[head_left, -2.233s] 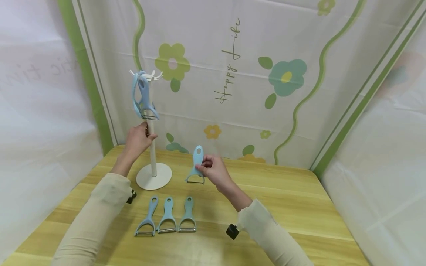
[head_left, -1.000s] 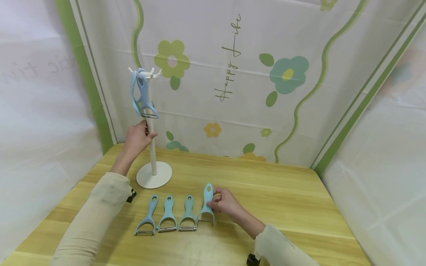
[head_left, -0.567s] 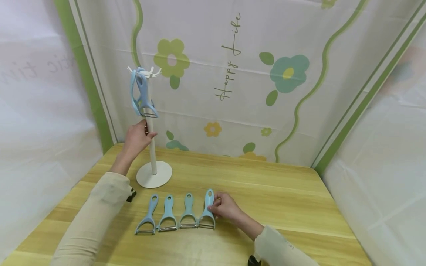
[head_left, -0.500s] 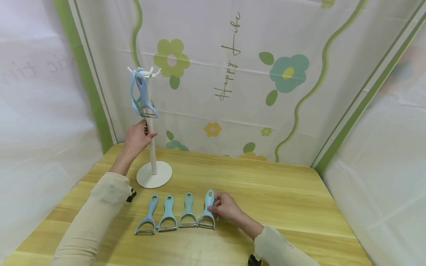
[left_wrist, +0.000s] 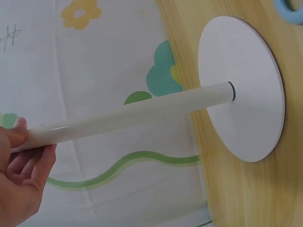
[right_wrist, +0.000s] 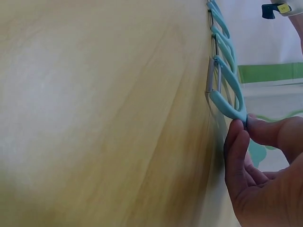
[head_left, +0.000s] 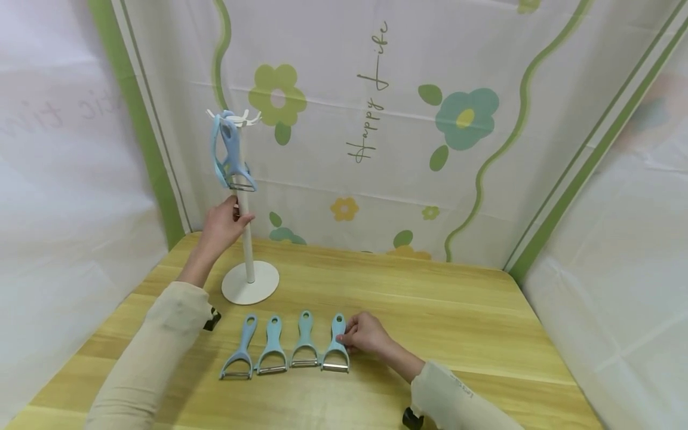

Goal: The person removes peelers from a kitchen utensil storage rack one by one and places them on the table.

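Observation:
My right hand (head_left: pixel 368 334) pinches the handle of a light blue Y-shaped peeler (head_left: pixel 338 329) between thumb and fingers. That peeler lies at the right end of a row, its blade towards me. Left of it are a green-blue peeler (head_left: pixel 304 327), a light blue peeler (head_left: pixel 273 337) and a darker blue peeler (head_left: pixel 245 337). With its thumb and fingers, my left hand (head_left: pixel 220 227) grips the white pole (left_wrist: pixel 128 113) of an upright hook stand, below several hanging blue peelers (head_left: pixel 232 149). In the right wrist view, the thumb (right_wrist: pixel 267 131) lies against the held peeler's handle.
The stand's round white base (head_left: pixel 236 286) rests on the wooden table (head_left: pixel 430 310), behind the row's left end. White hooks (head_left: pixel 249 119) fan out at its top. A printed cloth (head_left: pixel 403 167) closes off the back, with pale sheets at both sides.
My right hand has brought the held peeler down from the air to the row's right end. The green-blue peeler has shifted slightly away from me. My left hand stays on the pole.

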Motion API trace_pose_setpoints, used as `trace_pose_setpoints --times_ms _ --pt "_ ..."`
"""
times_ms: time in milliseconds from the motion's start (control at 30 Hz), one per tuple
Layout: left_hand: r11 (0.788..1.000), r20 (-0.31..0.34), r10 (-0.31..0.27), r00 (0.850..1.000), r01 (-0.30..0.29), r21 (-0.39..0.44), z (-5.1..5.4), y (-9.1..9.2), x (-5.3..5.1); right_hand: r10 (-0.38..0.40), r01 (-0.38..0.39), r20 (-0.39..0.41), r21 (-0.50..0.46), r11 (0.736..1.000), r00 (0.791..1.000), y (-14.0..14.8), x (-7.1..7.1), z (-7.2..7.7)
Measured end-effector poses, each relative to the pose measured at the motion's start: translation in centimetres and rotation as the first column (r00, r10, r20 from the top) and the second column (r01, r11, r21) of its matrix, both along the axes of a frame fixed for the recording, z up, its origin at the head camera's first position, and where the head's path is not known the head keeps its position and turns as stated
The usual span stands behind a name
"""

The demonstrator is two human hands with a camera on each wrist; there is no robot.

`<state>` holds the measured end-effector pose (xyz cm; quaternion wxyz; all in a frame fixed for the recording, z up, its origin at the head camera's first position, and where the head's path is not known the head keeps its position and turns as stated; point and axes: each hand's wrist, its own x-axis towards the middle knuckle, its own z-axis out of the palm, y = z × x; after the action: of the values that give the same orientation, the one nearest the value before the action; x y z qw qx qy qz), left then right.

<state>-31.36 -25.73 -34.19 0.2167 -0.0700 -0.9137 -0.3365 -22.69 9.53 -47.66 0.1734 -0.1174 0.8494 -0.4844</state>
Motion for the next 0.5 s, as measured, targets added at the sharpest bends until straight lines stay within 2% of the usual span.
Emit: trace_pose_setpoints --times_ms 100,167,233,333,500 --pt "0.995 0.037 -0.091 0.995 0.089 0.047 -0.4 -0.6 -0.3 0.000 0.000 -0.007 0.022 1.000 1.000 0.1 -0.1 -0.1" --pt "0.983 0.084 -0.165 0.983 0.156 0.097 -0.5 -0.9 -0.4 0.006 -0.006 -0.014 0.037 0.999 1.000 0.2 -0.2 -0.2" --pt "0.971 0.129 -0.211 0.969 0.192 0.144 -0.7 -1.1 -0.6 0.017 -0.015 -0.031 0.051 0.999 0.999 0.3 -0.3 -0.1" --pt "0.965 0.152 -0.219 0.964 0.191 0.180 -0.8 -1.2 -0.8 0.027 -0.022 -0.068 0.069 0.997 0.997 0.6 -0.6 0.2" --pt "0.975 0.111 -0.153 0.982 0.131 0.179 -1.1 -0.9 -1.1 0.041 -0.025 -0.141 0.115 0.993 0.989 1.1 -1.1 0.9"
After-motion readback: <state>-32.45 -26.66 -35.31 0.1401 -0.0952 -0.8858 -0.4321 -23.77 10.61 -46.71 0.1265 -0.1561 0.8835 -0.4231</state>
